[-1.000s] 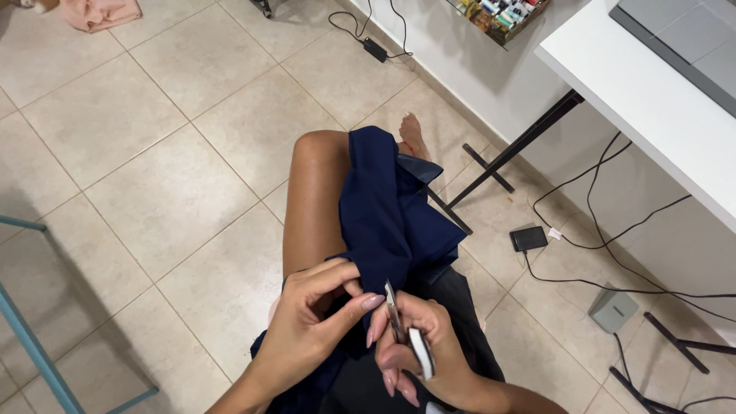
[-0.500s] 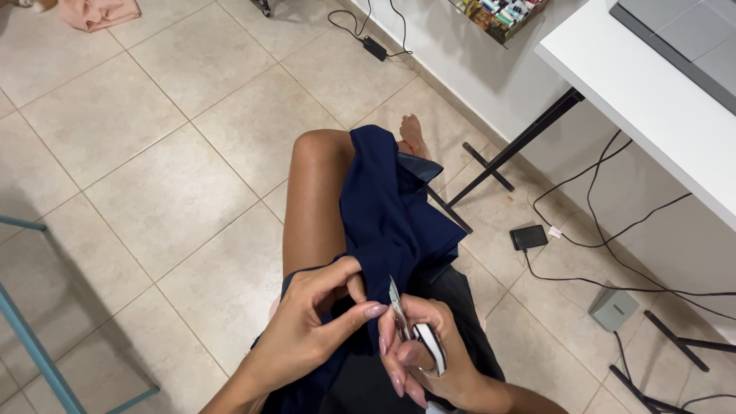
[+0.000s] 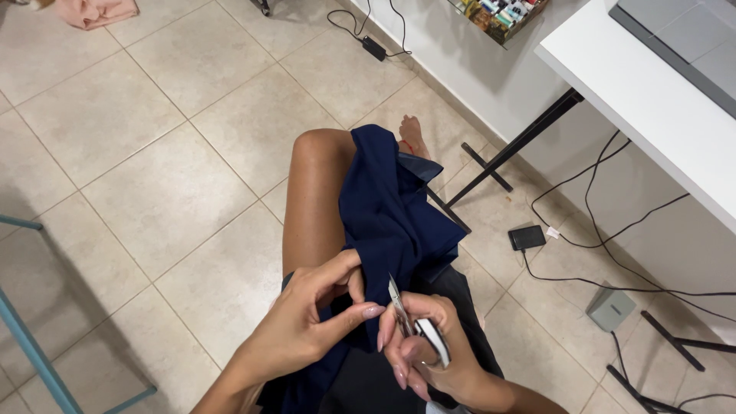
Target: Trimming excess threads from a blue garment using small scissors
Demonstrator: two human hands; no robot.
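A dark navy garment [image 3: 391,207] lies draped over my lap and bare knee. My left hand [image 3: 310,322] pinches a fold of the cloth near its lower edge, thumb and fingers closed on the fabric. My right hand [image 3: 422,349] grips small thread snips [image 3: 410,318] with a white and dark handle. Their metal blades point up toward the pinched fold, right beside my left fingertips.
A white table [image 3: 652,100] on black legs stands to the right, above cables, a black adapter [image 3: 527,237] and a grey box [image 3: 611,308] on the tiled floor. A blue metal frame [image 3: 31,353] sits at lower left. Pink cloth [image 3: 96,11] lies far back.
My left hand has shifted its pinch slightly on the fabric, and my right hand has brought the snips a little closer to the fold. The garment stays on my lap.
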